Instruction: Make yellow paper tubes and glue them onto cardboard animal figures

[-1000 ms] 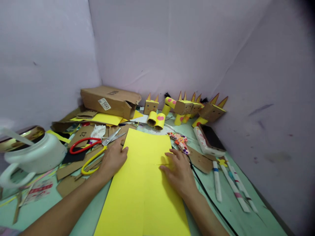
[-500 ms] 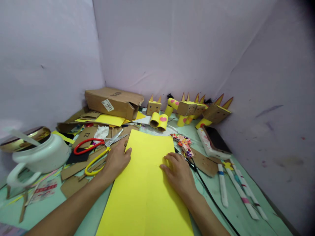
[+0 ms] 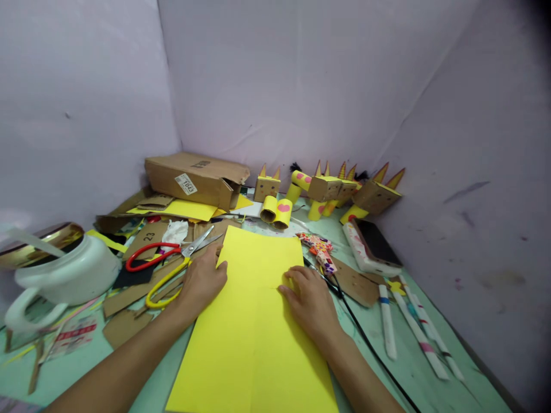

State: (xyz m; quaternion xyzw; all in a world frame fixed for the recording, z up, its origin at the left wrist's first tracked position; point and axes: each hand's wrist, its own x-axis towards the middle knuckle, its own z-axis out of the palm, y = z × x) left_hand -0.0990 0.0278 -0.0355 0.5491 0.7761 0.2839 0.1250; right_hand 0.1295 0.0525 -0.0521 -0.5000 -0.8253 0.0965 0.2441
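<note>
A large sheet of yellow paper (image 3: 253, 321) with a faint crease down its middle lies in front of me. My left hand (image 3: 204, 281) grips its left edge, thumb on top; the other fingertips are hidden. Over the right edge rests my right hand (image 3: 312, 301), palm down, its thumb and fingers apart on the paper's surface. Scissors (image 3: 189, 252) with one red and one yellow handle lie with open blades just left of my left hand. Beyond my right hand is a glue gun (image 3: 321, 249) in flower-patterned covering, its black cord trailing toward me.
A white mug (image 3: 69, 275) stands left, near cardboard scraps (image 3: 129, 327). Behind are a cardboard box (image 3: 193, 180), yellow tubes (image 3: 282, 215) and several horned cardboard heads (image 3: 376, 198). A phone (image 3: 379, 244) rests on a white box at right, near white-barrelled markers (image 3: 387, 324).
The whole view has shifted slightly, so things appear a little further left. Both hands keep their places on the yellow paper.
</note>
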